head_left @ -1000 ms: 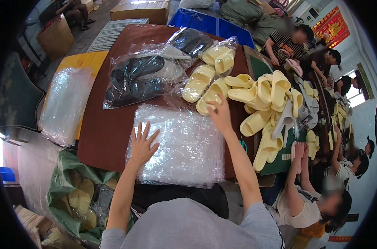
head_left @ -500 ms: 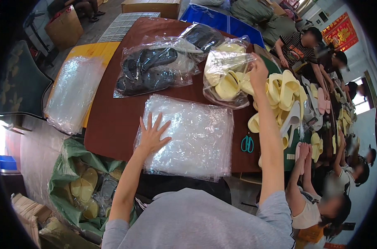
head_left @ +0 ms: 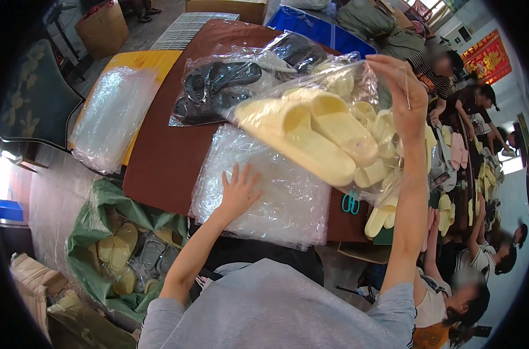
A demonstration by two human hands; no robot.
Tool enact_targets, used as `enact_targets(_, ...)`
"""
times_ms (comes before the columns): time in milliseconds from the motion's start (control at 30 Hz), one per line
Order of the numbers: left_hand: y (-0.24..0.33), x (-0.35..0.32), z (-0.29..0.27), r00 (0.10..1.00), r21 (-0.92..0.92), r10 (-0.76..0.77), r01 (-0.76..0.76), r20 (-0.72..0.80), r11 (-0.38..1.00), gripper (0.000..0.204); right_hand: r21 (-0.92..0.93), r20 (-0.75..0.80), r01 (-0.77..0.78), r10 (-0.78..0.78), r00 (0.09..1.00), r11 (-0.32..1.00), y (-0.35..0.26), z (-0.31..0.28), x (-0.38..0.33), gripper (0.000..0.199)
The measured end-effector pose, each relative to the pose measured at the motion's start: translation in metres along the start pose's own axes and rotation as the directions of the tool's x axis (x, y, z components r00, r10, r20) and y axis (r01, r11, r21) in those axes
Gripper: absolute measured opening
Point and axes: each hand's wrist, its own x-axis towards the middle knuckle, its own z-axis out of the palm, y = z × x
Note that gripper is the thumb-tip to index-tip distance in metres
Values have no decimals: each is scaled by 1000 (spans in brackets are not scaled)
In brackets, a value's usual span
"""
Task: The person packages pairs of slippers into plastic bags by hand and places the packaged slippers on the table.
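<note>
While the left hand (head_left: 239, 189) lies flat and open on the stack of clear bags (head_left: 264, 192) on the tabletop (head_left: 160, 157), the right hand (head_left: 407, 96) pinches the slippery, light bag of yellow slippers (head_left: 317, 131) by its top edge, up in the air.

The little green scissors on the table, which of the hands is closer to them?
Left. The left hand lies flat on the stack of clear bags, beside the scissors. The right hand is lifted above, holding bagged yellow slippers.
</note>
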Motion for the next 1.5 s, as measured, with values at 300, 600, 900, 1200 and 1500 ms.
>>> enact_targets(300,-104,-36,32,809,-647,-269,171,523,-743,40,-42,229,-407,405,885,913,-6,117,-181,38)
enact_targets(600,-103,-33,-45,823,-546,-98,276,559,-791,67,260,136,-861,866,481,437,-27,181,-289,34)
enact_targets(900,-105,-25,-51,744,-773,-209,607,635,-187,44,-81,366,-858,816,447,507,27,219,-289,76)
enact_targets(1200,-93,-32,-68,751,-762,-221,517,622,-391,42,596,463,-803,826,321,-22,-25,203,-243,69)
enact_targets(1500,-80,-32,-66,679,-656,-400,723,616,218,44,432,434,-868,786,440,247,-2,222,-303,49)
